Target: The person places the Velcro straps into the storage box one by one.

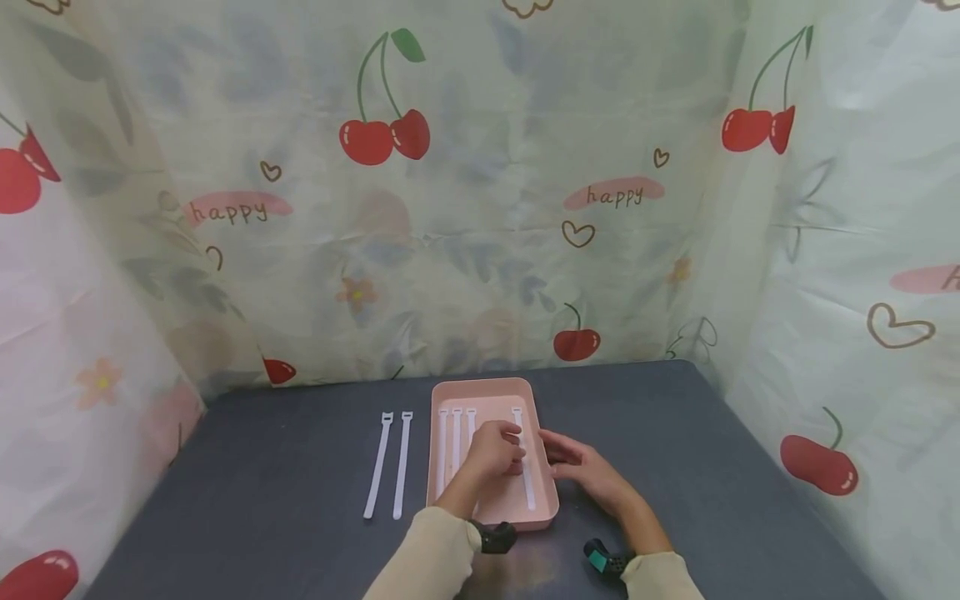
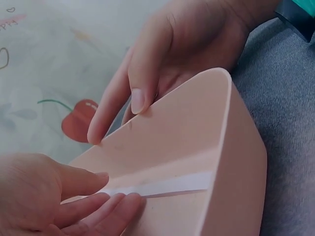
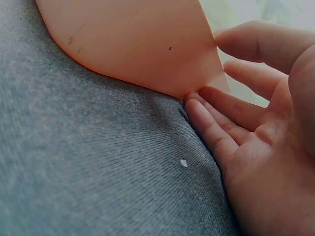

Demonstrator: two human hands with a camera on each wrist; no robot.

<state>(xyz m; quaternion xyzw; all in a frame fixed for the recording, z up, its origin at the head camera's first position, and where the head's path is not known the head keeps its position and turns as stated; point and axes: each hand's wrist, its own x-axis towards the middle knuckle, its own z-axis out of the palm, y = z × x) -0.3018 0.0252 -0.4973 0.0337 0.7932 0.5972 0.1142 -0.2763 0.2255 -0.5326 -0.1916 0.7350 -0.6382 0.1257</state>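
A pink tray (image 1: 491,525) holds several white cable straps with slotted heads, lying lengthwise. Over the tray is my left hand (image 1: 492,450), next to the rightmost strap (image 1: 529,492). In the left wrist view its thumb and fingers (image 2: 129,204) are extended with a gap between them, close to that strap (image 2: 184,183); whether they touch it is unclear. My right hand (image 1: 596,477) rests at the tray's right side. Its straight fingers (image 3: 209,123) touch the outer wall (image 3: 142,44), and in the left wrist view the thumb (image 2: 139,96) meets the rim.
Left of the tray, two more white straps (image 1: 377,467) lie side by side on the dark table (image 1: 285,483). A cherry-patterned curtain (image 1: 480,250) stands behind and on both sides. A small white speck (image 3: 183,162) lies on the cloth near my right hand.
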